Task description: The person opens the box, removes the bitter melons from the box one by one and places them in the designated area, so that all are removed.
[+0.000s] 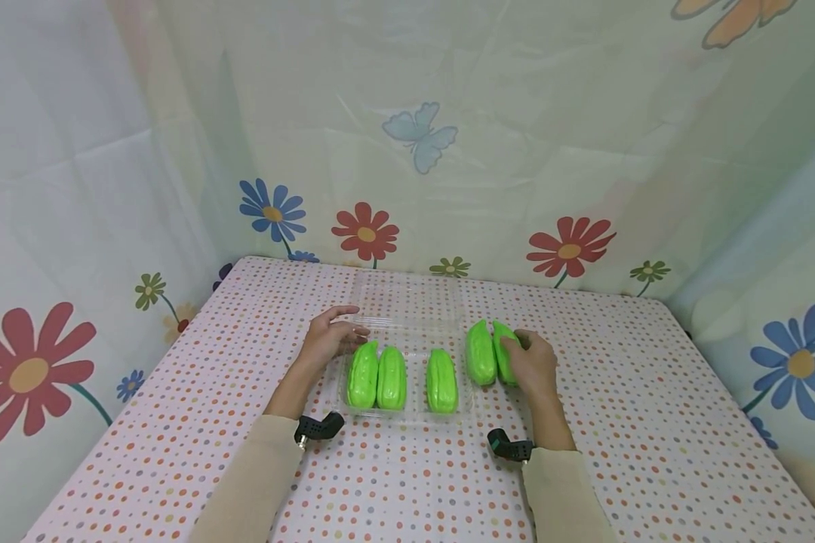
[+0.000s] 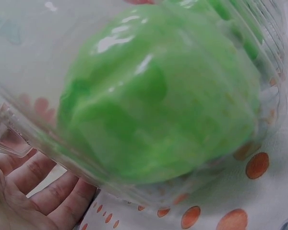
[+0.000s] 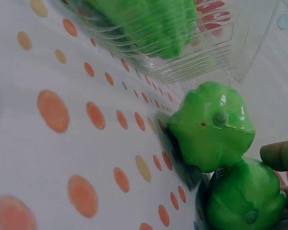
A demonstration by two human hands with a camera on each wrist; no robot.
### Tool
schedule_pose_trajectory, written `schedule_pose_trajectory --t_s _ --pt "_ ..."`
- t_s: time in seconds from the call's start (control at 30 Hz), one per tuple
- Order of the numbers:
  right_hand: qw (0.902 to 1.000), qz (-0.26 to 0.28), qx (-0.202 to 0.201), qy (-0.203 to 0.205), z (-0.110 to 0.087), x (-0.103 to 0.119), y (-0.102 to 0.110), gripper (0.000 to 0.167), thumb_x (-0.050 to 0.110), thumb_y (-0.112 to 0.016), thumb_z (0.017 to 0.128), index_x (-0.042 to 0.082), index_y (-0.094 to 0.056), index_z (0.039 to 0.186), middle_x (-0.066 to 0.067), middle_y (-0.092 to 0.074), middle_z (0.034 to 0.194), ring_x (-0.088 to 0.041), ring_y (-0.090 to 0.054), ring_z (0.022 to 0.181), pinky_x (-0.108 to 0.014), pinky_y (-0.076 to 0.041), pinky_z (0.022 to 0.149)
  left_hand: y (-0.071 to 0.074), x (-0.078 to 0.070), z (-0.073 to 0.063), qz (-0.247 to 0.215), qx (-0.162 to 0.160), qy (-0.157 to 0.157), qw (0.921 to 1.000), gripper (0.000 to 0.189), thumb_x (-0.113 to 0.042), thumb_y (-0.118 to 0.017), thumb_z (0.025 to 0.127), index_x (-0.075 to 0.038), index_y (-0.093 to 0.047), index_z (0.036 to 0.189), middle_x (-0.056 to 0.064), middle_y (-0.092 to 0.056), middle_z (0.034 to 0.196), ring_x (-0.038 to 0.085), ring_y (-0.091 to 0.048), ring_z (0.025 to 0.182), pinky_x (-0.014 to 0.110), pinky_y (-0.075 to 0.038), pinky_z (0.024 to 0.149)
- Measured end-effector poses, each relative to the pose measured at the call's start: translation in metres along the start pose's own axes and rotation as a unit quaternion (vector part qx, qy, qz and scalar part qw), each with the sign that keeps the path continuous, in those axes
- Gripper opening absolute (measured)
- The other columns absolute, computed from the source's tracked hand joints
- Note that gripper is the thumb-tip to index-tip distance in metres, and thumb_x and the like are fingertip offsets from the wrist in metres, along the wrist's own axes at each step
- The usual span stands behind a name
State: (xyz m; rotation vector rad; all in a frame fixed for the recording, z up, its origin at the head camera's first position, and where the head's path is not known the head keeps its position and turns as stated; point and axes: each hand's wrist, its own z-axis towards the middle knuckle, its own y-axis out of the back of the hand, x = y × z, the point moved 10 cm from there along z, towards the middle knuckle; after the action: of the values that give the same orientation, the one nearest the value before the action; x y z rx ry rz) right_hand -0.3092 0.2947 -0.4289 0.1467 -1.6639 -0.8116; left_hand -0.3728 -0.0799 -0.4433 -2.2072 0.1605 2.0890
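Right hand (image 1: 538, 362) pinches a glossy, ridged green gourd (image 1: 503, 363) beside an open clear plastic box (image 1: 416, 388)

Thumb and fingers bracket it; the left hand (image 1: 329, 339), fingers loosely open, is at the box's edge, perhaps steadying it

Looking across the head view and both wrist views, and nothing legible comes up: not a word, not a label, not a brand, number or sign that can be read on anything here.
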Motion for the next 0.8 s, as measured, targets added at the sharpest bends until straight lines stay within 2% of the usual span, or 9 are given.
schedule_pose_trajectory --t_s 0.3,0.53,0.8 --pt "0.9999 0.014 0.000 -0.005 0.002 -0.003 0.000 0.057 0.032 -0.054 0.103 -0.001 -0.046 0.148 -0.026 -0.047 0.150 -0.042 -0.042 0.139 -0.056 -0.033 0.114 0.000 0.000 0.000 -0.001 -0.006 0.007 1.0000 0.052 -0.004 -0.052 0.091 -0.006 -0.055 0.142 0.017 -0.076 0.105 0.027 -0.075 0.094 0.030 -0.057 0.073" --pt "0.9994 0.033 -0.004 -0.003 -0.001 -0.002 0.003 0.056 0.032 -0.054 0.103 0.000 -0.046 0.149 -0.025 -0.048 0.150 -0.042 -0.044 0.138 -0.056 -0.035 0.113 0.000 0.002 0.001 -0.008 -0.001 -0.001 1.0000 0.054 -0.002 -0.050 0.089 -0.004 -0.054 0.143 0.020 -0.075 0.106 0.027 -0.075 0.093 0.030 -0.058 0.073" --pt "0.9979 0.046 -0.043 0.014 -0.006 0.016 0.022 0.054 0.032 -0.053 0.103 0.006 -0.048 0.149 -0.017 -0.048 0.153 -0.040 -0.036 0.145 -0.058 -0.031 0.115 0.000 0.002 0.002 -0.019 -0.001 0.002 0.9998 0.056 0.000 -0.053 0.088 -0.004 -0.054 0.143 0.024 -0.073 0.109 0.030 -0.075 0.095 0.031 -0.059 0.073"
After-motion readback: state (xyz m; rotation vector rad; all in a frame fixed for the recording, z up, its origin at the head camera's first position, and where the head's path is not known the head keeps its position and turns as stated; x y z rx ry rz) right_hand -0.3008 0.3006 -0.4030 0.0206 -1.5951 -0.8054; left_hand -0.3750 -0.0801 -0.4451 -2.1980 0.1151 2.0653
